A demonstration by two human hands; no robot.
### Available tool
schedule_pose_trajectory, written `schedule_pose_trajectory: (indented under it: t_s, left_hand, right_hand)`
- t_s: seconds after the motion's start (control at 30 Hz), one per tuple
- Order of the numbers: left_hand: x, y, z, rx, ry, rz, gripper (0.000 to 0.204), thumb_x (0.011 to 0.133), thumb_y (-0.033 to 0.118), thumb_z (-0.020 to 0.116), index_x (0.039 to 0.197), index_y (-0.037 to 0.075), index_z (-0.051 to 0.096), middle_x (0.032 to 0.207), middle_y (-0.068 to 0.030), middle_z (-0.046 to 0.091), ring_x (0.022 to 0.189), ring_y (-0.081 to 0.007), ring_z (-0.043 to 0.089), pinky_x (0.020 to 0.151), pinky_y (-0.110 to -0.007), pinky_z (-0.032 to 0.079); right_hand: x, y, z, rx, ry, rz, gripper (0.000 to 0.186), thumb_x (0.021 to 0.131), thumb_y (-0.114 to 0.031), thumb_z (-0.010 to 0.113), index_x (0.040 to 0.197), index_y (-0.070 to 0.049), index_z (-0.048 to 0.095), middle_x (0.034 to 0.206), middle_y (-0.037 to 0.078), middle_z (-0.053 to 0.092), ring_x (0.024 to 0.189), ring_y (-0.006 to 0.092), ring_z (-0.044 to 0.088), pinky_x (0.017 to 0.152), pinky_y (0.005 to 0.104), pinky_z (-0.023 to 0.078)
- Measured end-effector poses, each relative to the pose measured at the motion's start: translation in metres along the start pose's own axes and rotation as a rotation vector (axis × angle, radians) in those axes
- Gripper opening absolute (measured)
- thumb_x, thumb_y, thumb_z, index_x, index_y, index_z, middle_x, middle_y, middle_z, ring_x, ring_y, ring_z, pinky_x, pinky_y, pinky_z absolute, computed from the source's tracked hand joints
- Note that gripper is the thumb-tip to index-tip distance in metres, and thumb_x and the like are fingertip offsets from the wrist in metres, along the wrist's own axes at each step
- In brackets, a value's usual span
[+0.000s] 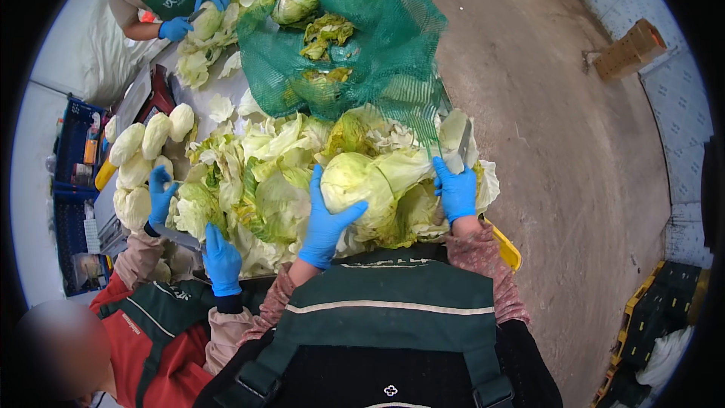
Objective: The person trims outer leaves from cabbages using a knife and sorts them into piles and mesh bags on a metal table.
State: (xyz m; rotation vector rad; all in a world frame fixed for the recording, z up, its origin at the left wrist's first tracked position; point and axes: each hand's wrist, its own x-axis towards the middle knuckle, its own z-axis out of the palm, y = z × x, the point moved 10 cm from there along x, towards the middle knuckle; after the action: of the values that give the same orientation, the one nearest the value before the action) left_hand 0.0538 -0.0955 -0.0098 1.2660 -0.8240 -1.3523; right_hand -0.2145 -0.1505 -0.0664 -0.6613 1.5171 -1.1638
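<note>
A pale green cabbage [361,190] rests in my gloved left hand [329,224], which cradles its left side with thumb and fingers curved round it. My gloved right hand [456,190], just right of that head, is closed on a knife [464,143], its blade pointing up. Loose outer leaves [279,196] are piled thickly beneath and around both hands. Beyond them a green mesh sack [377,38] lies over more leafy heads and yellowed leaves.
A co-worker [136,332] at my left handles a cabbage with a knife; another [158,0] works at the far left. Trimmed white heads [132,143], blue crates [72,234] and a yellow bin [504,245] flank the pile. A cardboard box [630,49] stands right.
</note>
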Motion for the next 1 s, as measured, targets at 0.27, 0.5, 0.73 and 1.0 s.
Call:
schedule_pose_trajectory:
  t_s: [0.27, 0.5, 0.73, 1.0]
  left_hand:
    - [-0.011, -0.015, -0.016, -0.071, 0.158, -0.211, 0.096, 0.076, 0.008, 0.079, 0.151, 0.008, 0.019, 0.137, -0.0138, 0.048, 0.116, -0.0251, 0.056, 0.095, -0.035, 0.049]
    - [0.011, -0.041, -0.042, -0.436, -0.025, -0.263, 0.057, 0.080, 0.012, 0.063, 0.134, 0.000, 0.049, 0.122, -0.0131, 0.062, 0.110, -0.0269, 0.062, 0.094, -0.036, 0.051]
    - [0.021, -0.013, -0.019, 0.033, -0.030, -0.135, 0.075, 0.076, 0.011, 0.074, 0.141, -0.004, 0.039, 0.128, -0.0143, 0.056, 0.114, -0.0220, 0.058, 0.096, -0.033, 0.048]
    - [0.024, 0.001, 0.050, 0.339, -0.183, 0.223, 0.111, 0.071, 0.014, 0.085, 0.152, 0.000, 0.009, 0.143, -0.0203, 0.037, 0.128, -0.0274, 0.045, 0.105, -0.038, 0.042]
  right_hand:
    - [-0.011, -0.014, -0.012, -0.591, -0.017, -0.284, 0.041, 0.084, -0.028, 0.072, 0.107, 0.005, 0.064, 0.088, 0.020, 0.069, 0.076, 0.0320, 0.065, 0.073, 0.0392, 0.050]
    - [-0.013, -0.017, -0.038, -0.623, 0.109, -0.305, 0.045, 0.084, -0.031, 0.072, 0.111, 0.004, 0.063, 0.086, 0.021, 0.068, 0.079, 0.0359, 0.065, 0.072, 0.0414, 0.051]
    - [-0.039, -0.053, -0.079, -0.669, 0.267, -0.323, 0.051, 0.080, -0.010, 0.074, 0.126, -0.002, 0.055, 0.124, 0.017, 0.058, 0.106, 0.0287, 0.061, 0.088, 0.0382, 0.050]
    - [-0.096, -0.116, 0.057, -0.379, -0.515, -0.681, 0.068, 0.072, 0.001, 0.079, 0.135, -0.008, 0.055, 0.130, 0.011, 0.052, 0.112, 0.0242, 0.056, 0.094, 0.0318, 0.048]
